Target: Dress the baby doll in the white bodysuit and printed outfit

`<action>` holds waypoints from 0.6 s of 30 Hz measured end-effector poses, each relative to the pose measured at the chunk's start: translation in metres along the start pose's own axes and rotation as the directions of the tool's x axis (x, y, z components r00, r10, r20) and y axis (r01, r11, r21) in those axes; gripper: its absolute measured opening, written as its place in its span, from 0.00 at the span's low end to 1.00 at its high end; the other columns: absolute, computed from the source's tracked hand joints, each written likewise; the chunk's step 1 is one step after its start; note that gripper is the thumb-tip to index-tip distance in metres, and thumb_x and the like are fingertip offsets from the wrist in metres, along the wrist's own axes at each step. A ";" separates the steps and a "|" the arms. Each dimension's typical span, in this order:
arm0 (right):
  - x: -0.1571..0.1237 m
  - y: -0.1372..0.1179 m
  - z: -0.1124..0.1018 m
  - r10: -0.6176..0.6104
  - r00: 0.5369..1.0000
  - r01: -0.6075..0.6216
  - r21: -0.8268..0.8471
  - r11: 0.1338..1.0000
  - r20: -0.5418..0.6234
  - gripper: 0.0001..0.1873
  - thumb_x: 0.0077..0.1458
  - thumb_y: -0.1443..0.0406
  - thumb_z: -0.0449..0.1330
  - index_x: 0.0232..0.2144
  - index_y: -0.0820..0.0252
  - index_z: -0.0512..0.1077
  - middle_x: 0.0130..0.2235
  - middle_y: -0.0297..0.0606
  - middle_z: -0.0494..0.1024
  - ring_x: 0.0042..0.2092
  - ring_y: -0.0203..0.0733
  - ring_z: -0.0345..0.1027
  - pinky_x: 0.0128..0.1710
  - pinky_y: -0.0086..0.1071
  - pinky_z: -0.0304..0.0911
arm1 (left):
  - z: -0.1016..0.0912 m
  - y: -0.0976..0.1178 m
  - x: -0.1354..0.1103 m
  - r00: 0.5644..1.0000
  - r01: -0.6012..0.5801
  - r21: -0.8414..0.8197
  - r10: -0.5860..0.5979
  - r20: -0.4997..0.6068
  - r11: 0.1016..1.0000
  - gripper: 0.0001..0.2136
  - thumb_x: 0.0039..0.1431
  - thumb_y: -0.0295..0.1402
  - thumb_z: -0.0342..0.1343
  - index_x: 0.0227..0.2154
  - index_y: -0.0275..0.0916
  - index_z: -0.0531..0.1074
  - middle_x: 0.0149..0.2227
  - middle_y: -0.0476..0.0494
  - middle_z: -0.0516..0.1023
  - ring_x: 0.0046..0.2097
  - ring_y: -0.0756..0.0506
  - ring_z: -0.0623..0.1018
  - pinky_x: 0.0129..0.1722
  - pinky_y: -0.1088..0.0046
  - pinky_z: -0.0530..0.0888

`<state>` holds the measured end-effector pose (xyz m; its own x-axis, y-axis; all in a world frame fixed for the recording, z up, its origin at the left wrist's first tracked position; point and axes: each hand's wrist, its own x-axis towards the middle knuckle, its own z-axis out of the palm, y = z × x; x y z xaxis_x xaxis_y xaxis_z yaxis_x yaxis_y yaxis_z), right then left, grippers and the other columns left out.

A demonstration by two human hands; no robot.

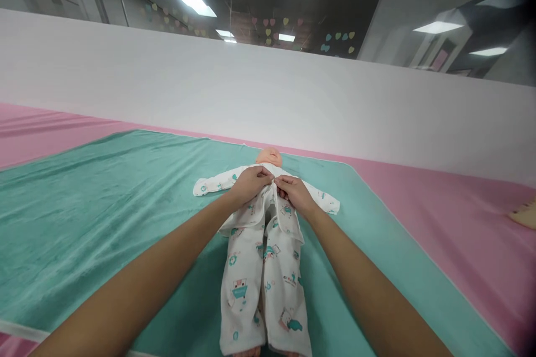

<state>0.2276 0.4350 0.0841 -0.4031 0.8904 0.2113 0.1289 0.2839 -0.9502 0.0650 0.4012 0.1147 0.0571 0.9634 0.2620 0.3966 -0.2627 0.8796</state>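
Evidently we are at the fastening of a long-sleeved white fabric top printed with small teal figures [250, 211], or at the undoing of it; one moment alone cannot settle which. It is on a bald, pinkish baby doll [268, 157], which lies on its back with the head away from us and both sleeves spread out to the sides. Our left hand [253, 183] and our right hand [295, 192] meet at the middle of the chest, fingertips drawn narrow and almost touching, each seemingly pinching one front edge of the top. Whether a snap, a button or a tie sits between them, we cannot tell, because our fingers cover the spot. Below them the two front panels fall apart over a pair of matching white printed trousers [243, 304], whose legs lie side by side, pointing toward us. Underneath is a soft teal blanket [104, 217], spread over a pink cloth [419, 206].

As we judge it, the next move calls for a fine pinch with both hands, keeping the two edges level at the chest, and only light force, since thin cloth would pucker or slip if we tugged.
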 end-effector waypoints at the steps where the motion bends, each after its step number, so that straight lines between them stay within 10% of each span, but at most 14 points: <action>1: 0.000 0.002 0.000 0.004 1.000 -0.004 0.011 1.000 0.001 0.19 0.51 0.51 0.56 0.22 0.60 0.68 0.19 0.31 0.63 0.21 0.32 0.53 0.21 0.27 0.46 | -0.001 0.000 0.001 1.000 -0.012 0.019 0.011 0.011 1.000 0.07 0.52 0.36 0.53 0.27 0.38 0.73 0.30 0.49 0.76 0.34 0.48 0.73 0.33 0.75 0.66; 18: -0.003 -0.002 -0.001 0.022 1.000 -0.022 0.047 0.999 0.004 0.13 0.45 0.61 0.63 0.34 0.60 0.69 0.26 0.30 0.69 0.23 0.30 0.59 0.22 0.25 0.54 | -0.004 -0.003 -0.002 0.999 -0.024 0.156 0.018 0.040 0.987 0.13 0.51 0.45 0.54 0.29 0.39 0.72 0.31 0.48 0.77 0.34 0.47 0.73 0.31 0.75 0.65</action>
<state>0.2297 0.4323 0.0861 -0.4034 0.8951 0.1897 0.0948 0.2471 -0.9643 0.0601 0.3999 0.1136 0.1004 0.9598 0.2619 0.5333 -0.2742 0.8003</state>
